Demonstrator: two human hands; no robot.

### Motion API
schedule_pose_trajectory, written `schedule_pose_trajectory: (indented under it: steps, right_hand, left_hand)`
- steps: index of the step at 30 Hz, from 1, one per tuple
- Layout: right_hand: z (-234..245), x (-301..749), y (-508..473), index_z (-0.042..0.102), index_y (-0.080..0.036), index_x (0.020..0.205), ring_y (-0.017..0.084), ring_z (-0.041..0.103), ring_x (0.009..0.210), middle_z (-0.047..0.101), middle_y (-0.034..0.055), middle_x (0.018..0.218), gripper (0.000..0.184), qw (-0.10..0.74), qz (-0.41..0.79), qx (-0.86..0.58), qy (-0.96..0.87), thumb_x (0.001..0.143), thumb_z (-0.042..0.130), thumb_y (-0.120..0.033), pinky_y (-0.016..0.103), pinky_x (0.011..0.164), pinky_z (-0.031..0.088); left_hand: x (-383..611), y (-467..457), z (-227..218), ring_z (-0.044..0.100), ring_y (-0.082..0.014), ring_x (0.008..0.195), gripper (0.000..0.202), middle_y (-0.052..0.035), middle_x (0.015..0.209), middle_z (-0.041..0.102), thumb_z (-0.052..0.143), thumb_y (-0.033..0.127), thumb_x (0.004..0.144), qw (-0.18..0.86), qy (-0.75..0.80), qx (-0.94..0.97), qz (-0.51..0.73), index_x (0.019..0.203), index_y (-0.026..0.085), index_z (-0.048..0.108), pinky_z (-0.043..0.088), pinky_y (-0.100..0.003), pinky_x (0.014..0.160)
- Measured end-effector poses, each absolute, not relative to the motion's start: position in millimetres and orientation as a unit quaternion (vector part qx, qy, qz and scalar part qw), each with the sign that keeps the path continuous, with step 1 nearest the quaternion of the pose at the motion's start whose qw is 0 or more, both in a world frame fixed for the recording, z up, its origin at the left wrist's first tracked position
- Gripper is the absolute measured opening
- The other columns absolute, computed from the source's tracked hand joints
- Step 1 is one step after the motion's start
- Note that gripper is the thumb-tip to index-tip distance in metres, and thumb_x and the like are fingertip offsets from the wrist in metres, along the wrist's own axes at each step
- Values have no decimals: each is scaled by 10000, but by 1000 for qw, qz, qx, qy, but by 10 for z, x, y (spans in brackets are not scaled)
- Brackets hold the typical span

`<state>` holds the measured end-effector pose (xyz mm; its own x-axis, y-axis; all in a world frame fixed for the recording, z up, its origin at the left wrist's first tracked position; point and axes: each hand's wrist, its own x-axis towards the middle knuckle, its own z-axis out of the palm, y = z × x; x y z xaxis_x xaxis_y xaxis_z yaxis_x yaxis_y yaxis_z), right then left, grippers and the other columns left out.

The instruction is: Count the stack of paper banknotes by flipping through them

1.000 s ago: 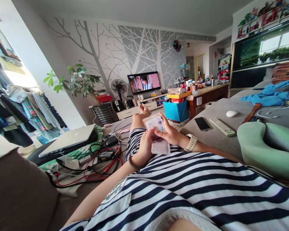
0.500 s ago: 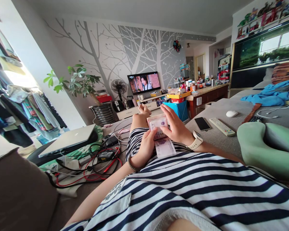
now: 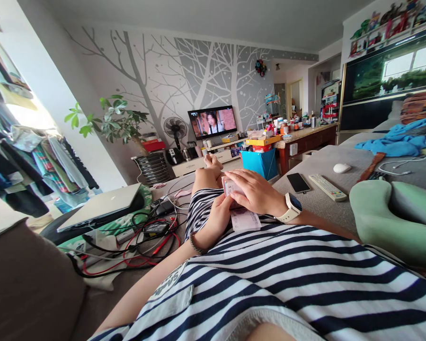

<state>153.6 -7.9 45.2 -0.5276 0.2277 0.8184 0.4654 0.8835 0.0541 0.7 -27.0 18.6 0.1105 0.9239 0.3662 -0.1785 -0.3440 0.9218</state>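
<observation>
My left hand [image 3: 215, 219], with a beaded bracelet at the wrist, grips a bundle of pinkish-purple banknotes [image 3: 245, 221] above my lap. The lower end of the notes hangs out beneath my hands, over the striped shirt [image 3: 270, 255]. Across the upper part of the bundle lies my right hand [image 3: 260, 193], which wears a light-banded watch [image 3: 291, 208]. Its fingers bend over the notes' far edge and its thumb presses near my left thumb. Much of the bundle is hidden under the right hand.
To the right on the sofa lie a phone [image 3: 298, 183], a remote control [image 3: 327, 187], a white mouse [image 3: 341, 168] and a green neck pillow [image 3: 376, 222]. On the left are a laptop [image 3: 102, 203] and tangled cables [image 3: 145, 241]. A television [image 3: 212, 121] stands ahead.
My right hand has come down from raised, straightened fingers to cover the top of the banknotes, its wrist turning. The left hand keeps its grip, shifted very slightly right.
</observation>
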Motion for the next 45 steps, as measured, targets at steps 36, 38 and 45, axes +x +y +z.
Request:
schedule_pose_trajectory:
  steps: [36,38,45]
  right_hand:
    - [107,1381,424,500,-190,690,146,523,610,570,-10,664,204,578,530,-267,-561,642,588,-367,241,506,400]
    - [112,1382,430,493,-191,673,146,522,615,568,-14,658,207,574,553,-258,-547,623,602,-360,246,514,412]
    - [105,1377,471,491,-182,654,147,532,663,564,-16,658,228,572,550,-250,-555,615,611,-372,244,554,415]
  left_hand:
    - [-123,-110,306,670,-306,965,294,-110,919,722,629,324,735,671,328,437,501,989,191,691,529,-454,849]
    - [-128,-93,295,667,-314,976,326,-113,936,718,630,354,734,680,325,437,490,1011,192,686,526,-465,854]
    - [28,-105,174,662,-299,977,245,-102,920,724,627,338,741,610,306,444,581,918,179,685,528,-435,859]
